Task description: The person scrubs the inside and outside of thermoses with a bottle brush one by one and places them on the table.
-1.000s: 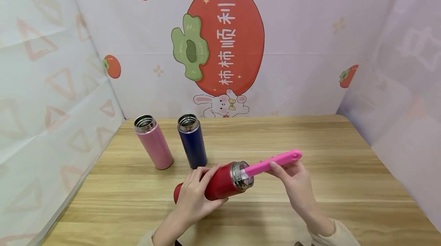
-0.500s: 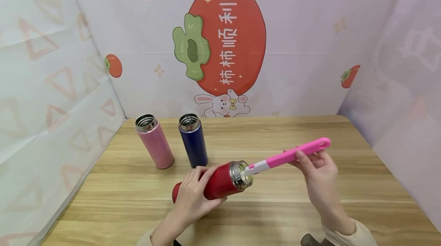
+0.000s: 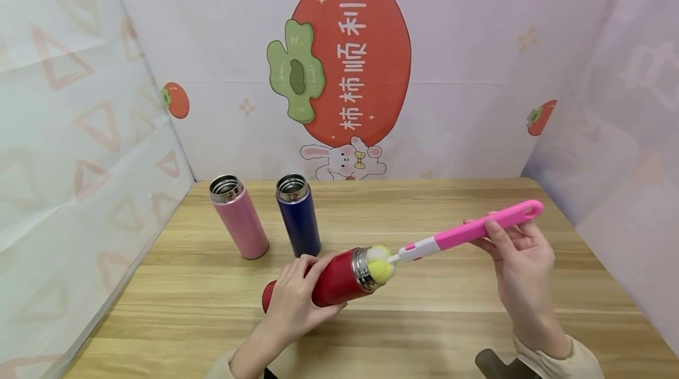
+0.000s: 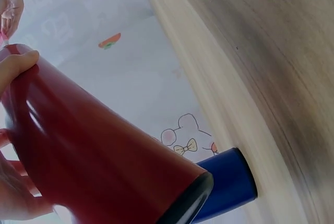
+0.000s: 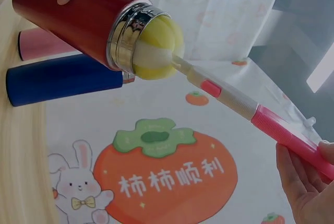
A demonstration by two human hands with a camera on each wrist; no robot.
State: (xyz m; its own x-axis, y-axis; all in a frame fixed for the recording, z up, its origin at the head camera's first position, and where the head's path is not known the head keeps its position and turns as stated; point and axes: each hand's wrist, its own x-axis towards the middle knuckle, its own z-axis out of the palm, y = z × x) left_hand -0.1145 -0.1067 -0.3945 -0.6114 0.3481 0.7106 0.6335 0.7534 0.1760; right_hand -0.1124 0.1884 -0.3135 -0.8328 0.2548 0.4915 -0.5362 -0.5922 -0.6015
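My left hand [image 3: 296, 299] grips a red thermos bottle [image 3: 339, 279], which lies tilted with its open steel mouth to the right. Between thumb and fingers, my right hand [image 3: 522, 270] holds the pink handle of a bottle brush [image 3: 467, 231]. The brush's yellow and white sponge head [image 5: 159, 46] bulges out of the bottle mouth; its inner part is hidden inside. In the left wrist view the red bottle's dark base [image 4: 188, 200] faces the camera, with the left fingers wrapped about the far end.
A pink bottle [image 3: 241, 223] and a dark blue bottle [image 3: 299, 220] stand upright and uncapped at the back left of the wooden table [image 3: 424, 332]. A printed cloth backdrop [image 3: 451, 131] rises behind the table, with cloth at both sides.
My right hand has moved right and slightly up, drawing the brush outward. Its sponge head, hidden before, now shows at the mouth. The left hand and red bottle shifted only slightly.
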